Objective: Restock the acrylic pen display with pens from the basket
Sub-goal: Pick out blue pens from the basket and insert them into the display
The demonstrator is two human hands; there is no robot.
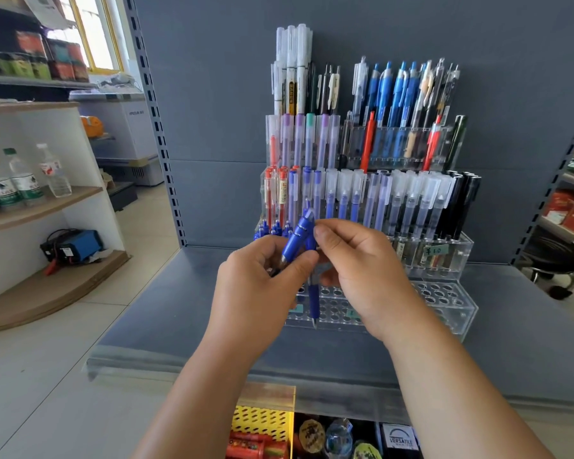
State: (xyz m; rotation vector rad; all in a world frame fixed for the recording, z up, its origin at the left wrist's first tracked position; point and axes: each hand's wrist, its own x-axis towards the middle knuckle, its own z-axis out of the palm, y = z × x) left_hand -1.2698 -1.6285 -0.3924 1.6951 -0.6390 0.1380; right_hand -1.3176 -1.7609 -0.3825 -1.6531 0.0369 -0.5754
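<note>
A: What are the hands holding?

B: The left hand (257,276) curls its fingers around a bunch of blue pens (295,238), smooth plastic barrels with ribbed clips, tilted up to the right. The right hand (362,270) pinches 1 blue pen (313,301) between thumb and fingers; it hangs nearly upright, tip down, over the lowest tier.

A: And the display?

B: A clear acrylic pen display (458,313), stepped in tiers, stands on a matte grey shelf (166,313). Its front tier is a glossy block drilled with round holes, most of them bare. Just left of the hands, a few blue pen tops (272,228) stand in a row. Higher tiers hold frosted capped pens (411,200), red ones, glossy black ones.

A: The basket?

B: A yellow basket (262,422) with slotted perforated plastic walls sits below the shelf edge, between the forearms. I can't tell whether the red things inside it are pens.
</note>
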